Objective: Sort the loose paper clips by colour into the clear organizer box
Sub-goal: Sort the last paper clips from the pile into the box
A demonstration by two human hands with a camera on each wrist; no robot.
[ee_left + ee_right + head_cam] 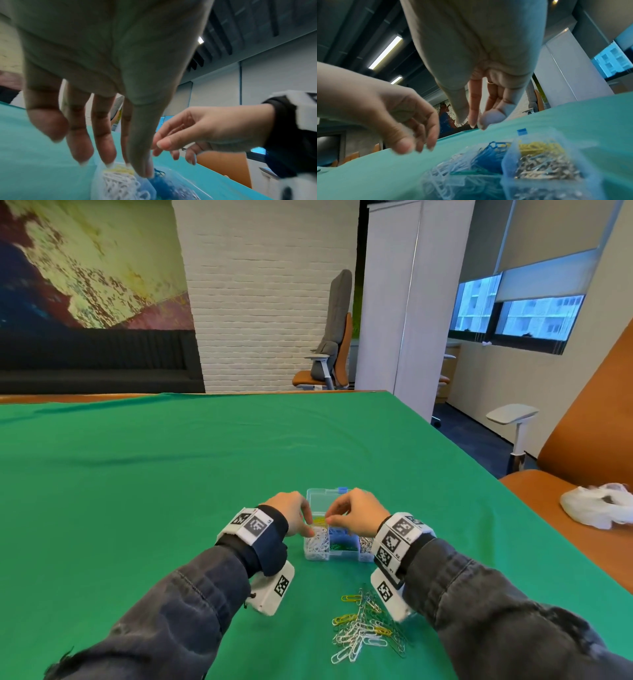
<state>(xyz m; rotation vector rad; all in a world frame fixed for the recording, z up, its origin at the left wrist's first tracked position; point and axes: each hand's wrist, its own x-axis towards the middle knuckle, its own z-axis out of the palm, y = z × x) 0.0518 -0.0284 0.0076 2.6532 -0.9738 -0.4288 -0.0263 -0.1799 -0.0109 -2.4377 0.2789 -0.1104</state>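
1. I see the clear organizer box [334,556] on the green cloth [171,491], long axis running away from me.
2. Its see-through plastic cells hold thin wire clips; loose paper clips [364,628] are heaped nearer me.
3. My left hand [291,517] hangs over it, fingers slack and empty.
4. My right hand [358,517] points down, fingertips bunched; I cannot tell whether it grips anything.

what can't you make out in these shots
- Head view: whether the right hand pinches a clip; too small, fingers cover it.
- Left wrist view: the organizer box; blurred, cut off by the bottom edge.
- Head view: left hand fingertips' contact with the box; too small.
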